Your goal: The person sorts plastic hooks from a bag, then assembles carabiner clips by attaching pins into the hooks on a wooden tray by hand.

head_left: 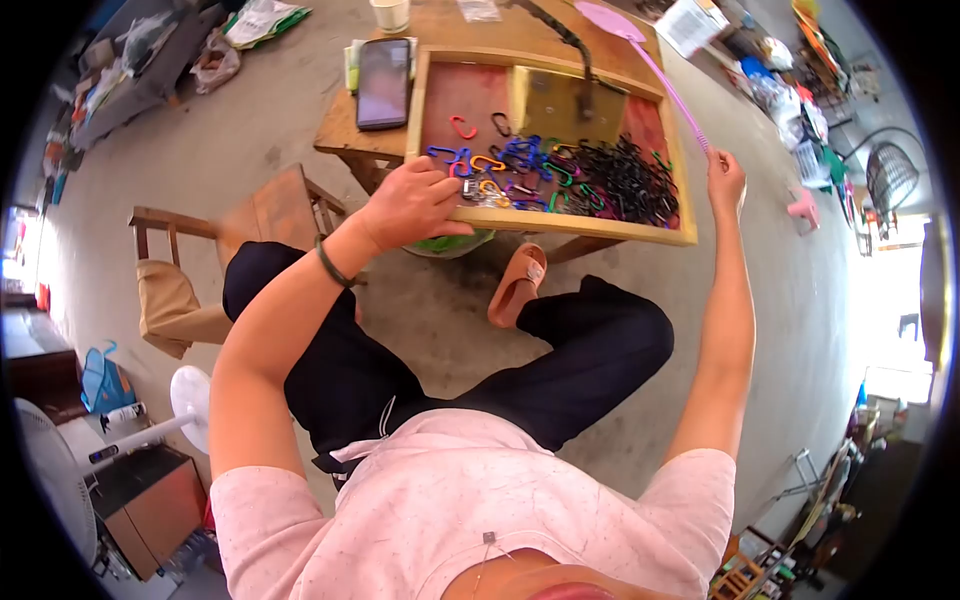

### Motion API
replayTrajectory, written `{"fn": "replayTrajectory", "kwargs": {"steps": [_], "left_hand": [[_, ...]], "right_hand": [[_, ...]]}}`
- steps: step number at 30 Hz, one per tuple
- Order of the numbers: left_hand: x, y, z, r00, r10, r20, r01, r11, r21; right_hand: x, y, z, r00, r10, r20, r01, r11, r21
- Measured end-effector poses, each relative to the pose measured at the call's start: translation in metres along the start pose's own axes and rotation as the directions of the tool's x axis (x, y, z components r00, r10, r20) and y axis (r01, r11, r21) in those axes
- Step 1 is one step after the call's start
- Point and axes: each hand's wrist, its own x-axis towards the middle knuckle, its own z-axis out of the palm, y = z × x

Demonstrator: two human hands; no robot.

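Observation:
My right hand [727, 183] is closed around the handle end of a pink fly swatter [668, 88], whose paddle reaches over the far side of the table. My left hand [418, 203] grips the near left corner of a shallow wooden tray [580, 226], fingers over the rim and thumb along its front. Inside the tray, many black carabiners [632, 182] are heaped on the right. Blue, orange, red, green and purple carabiners [525, 155] lie in the middle and left. A yellowish flat plate [560, 105] rests at the back of the tray.
A smartphone [384, 84] lies left of the tray on the wooden table [470, 25], near a paper cup [391, 14]. A wooden chair [262, 212] stands at the left, and a white fan [55, 480] at the lower left. Behind the tray's front hangs a green bag [445, 243].

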Motion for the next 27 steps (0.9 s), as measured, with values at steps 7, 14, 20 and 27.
{"fn": "replayTrajectory", "kwargs": {"steps": [7,14,20,27], "left_hand": [[-0.008,0.000,0.003,0.999,-0.051,0.008,0.051,0.998,-0.032],[0.000,0.011,-0.009,0.982,-0.172,-0.081,0.164,0.982,-0.091],[-0.005,0.015,0.010,0.975,-0.212,-0.069,0.208,0.977,-0.056],[-0.004,0.006,0.010,0.970,-0.237,-0.044,0.233,0.969,-0.084]], "right_hand": [[0.041,0.036,0.057,0.990,-0.115,0.083,0.125,0.982,-0.140],[-0.037,-0.024,0.045,0.941,-0.255,-0.222,0.182,0.936,-0.302],[-0.032,0.004,0.060,0.989,-0.118,-0.090,0.102,0.981,-0.163],[-0.024,-0.003,0.025,0.997,-0.036,-0.073,0.011,0.947,-0.322]]}}
